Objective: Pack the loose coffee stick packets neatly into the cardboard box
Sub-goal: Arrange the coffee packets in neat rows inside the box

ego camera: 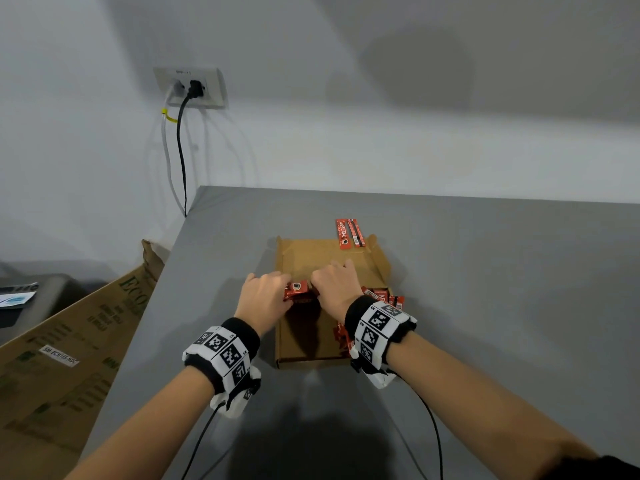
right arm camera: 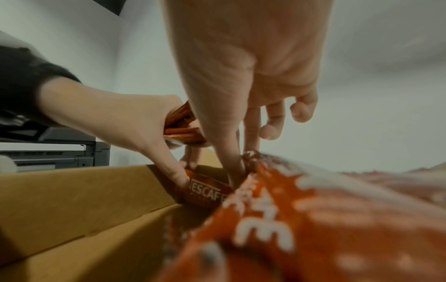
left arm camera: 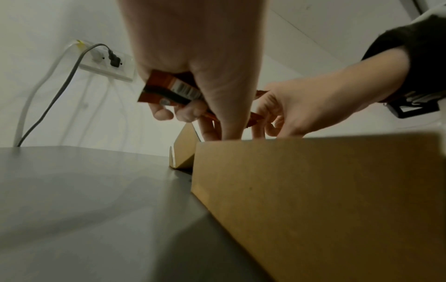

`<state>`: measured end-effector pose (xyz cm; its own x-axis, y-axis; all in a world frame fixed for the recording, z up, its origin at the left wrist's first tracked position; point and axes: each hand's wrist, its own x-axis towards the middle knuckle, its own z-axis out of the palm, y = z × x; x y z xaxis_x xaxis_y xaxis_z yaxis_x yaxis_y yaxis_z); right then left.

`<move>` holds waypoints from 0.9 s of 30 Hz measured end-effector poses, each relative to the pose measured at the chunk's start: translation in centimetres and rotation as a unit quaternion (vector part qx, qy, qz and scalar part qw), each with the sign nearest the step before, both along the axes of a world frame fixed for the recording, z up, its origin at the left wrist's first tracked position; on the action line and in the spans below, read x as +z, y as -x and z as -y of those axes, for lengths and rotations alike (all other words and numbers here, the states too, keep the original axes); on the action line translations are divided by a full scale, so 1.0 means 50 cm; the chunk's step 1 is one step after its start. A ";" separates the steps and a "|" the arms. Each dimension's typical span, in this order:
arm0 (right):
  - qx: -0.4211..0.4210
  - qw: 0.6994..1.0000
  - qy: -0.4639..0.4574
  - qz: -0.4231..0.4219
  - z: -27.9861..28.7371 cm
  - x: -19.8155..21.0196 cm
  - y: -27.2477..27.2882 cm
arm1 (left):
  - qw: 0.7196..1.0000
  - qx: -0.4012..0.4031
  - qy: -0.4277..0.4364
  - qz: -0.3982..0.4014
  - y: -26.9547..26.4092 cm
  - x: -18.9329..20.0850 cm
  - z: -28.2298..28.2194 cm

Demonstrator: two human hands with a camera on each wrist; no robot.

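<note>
from the head view, an open cardboard box [ego camera: 346,271] sits on a grey table [ego camera: 485,306], its lid flap folded back toward the wall. both hands are over the middle of the box. the left hand [ego camera: 265,296] has its fingers curled round a small bundle of red coffee stick packets [ego camera: 297,292], and the right hand [ego camera: 334,284] meets the other end of that bundle, fingers bent down onto it. a heap of loose packets [ego camera: 384,296] lies in the right side of the box, partly hidden by the right wristband [ego camera: 379,329]. two more packets [ego camera: 349,233] lie at the far edge of the box, over the lid flap. a wall socket [ego camera: 192,87] with a black cable is on the wall to the left, and a large printed carton [ego camera: 69,341] leans beside the table.

from the left wrist view, the left hand [left arm camera: 193,66] grips the bundle [left arm camera: 169,89], a barcode showing on one packet; its thumb points down behind the brown wall of the box [left arm camera: 313,190]. the right hand [left arm camera: 301,110] reaches in from the right, fingers curled at the packets.

from the right wrist view, the right hand [right arm camera: 241,95] points its thumb and forefinger down into the box [right arm camera: 72,200], its other fingers loosely curled; whether it truly pinches a packet i cannot tell. the left hand [right arm camera: 115,122] holds the bundle [right arm camera: 183,126] just above a packet lying in the box [right arm camera: 205,192]. blurred red packets [right arm camera: 313,229] fill the near right.
</note>
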<state>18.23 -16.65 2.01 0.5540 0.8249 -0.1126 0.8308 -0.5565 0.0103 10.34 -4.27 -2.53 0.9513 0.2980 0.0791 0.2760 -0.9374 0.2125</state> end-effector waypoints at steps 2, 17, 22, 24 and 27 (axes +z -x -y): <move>-0.005 1.000 0.008 -0.003 -0.004 -0.003 0.000 | 1.000 0.001 0.009 0.004 0.000 -0.001 0.001; -0.053 0.903 -0.303 -0.300 0.039 0.039 -0.013 | 0.949 -0.015 0.308 0.071 -0.007 0.054 0.033; -0.091 0.848 -0.361 -0.377 0.067 0.029 -0.016 | 0.912 -0.073 0.402 0.041 -0.007 0.058 0.042; -0.103 0.843 -0.372 -0.374 0.082 0.024 -0.021 | 0.896 -0.068 0.437 0.029 -0.003 0.060 0.039; -0.117 0.828 -0.398 -0.377 0.100 0.010 -0.018 | 0.902 -0.055 0.426 0.038 0.001 0.064 0.036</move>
<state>19.13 -21.63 2.51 0.7292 0.6837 0.0276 0.3015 -0.2848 -0.9099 10.31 -6.07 0.68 0.9801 0.1865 -0.0678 0.1460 -0.4463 0.8829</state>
